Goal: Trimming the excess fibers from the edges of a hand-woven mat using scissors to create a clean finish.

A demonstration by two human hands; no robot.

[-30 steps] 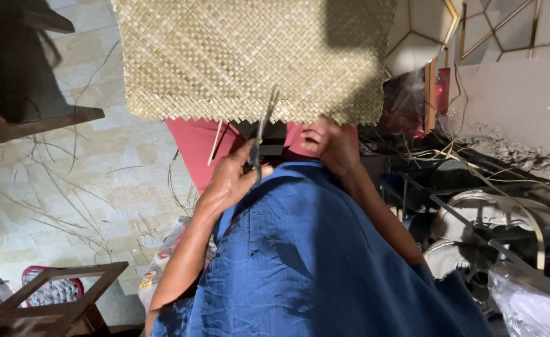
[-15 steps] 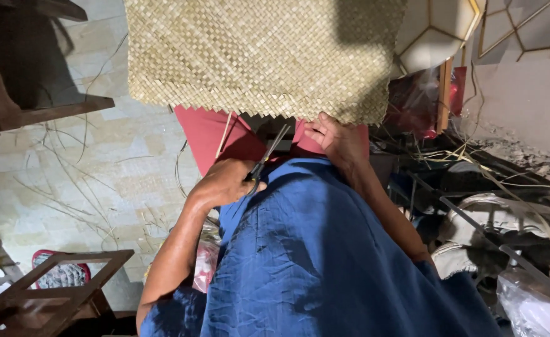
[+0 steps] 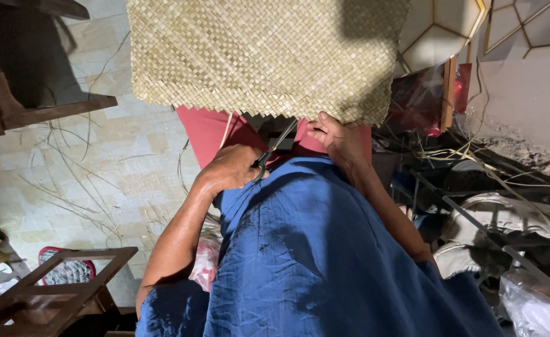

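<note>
Here the woven straw mat [image 3: 262, 56], hanging over the lap and judged light, pliable and fray-prone, is pinched at its zigzag lower edge by the right hand [image 3: 340, 140] while the left hand [image 3: 231, 168] closes on scissors [image 3: 274, 148]

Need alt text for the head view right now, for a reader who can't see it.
The left hand holds scissors at the jagged lower edge of a woven straw mat, while the right hand grips that edge. Blue cloth fills the foreground.

Scissors [image 3: 275, 146] lie between both hands, below the woven mat [image 3: 262, 56].
</note>
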